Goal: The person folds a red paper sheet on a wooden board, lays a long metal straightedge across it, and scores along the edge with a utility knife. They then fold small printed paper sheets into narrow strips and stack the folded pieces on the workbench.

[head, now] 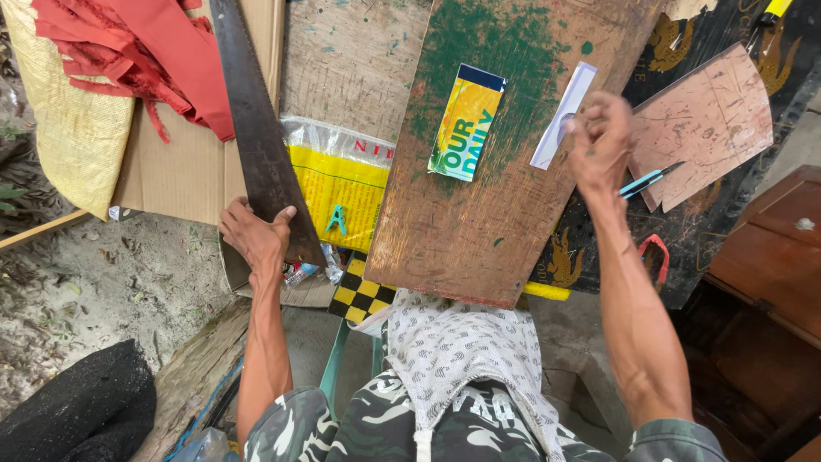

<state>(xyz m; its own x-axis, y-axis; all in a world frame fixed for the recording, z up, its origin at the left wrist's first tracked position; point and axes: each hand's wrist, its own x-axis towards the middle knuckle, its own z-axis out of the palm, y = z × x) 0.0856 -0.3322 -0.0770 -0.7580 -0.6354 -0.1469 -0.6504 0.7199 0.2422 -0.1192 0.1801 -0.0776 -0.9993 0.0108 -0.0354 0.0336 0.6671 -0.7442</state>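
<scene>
At the far left, red cloth (pixel 145 51) is lying over a yellow woven sack (pixel 68 111) and a sheet of cardboard (pixel 184 162). Just right of it, a dark, rusty saw blade (pixel 256 120) is being gripped at its near end by the left hand (pixel 254 235), fingers wrapped shut around the metal — the blade is running up and away across the cardboard. A bare-metal grip like this is judged risky: should the blade be pulled or twisted, the palm could be cut by the edge. Further right, a worn wooden board (pixel 479 205) is being overhung toward the person, a yellow and blue printed card (pixel 467 121) and a white paper strip (pixel 564 113) resting on it. The right hand (pixel 599 141) is closed above that strip — something small is possibly being pinched, though it cannot be made out. A blue pen (pixel 650 180) is lying just beside the wrist and could be knocked off.
</scene>
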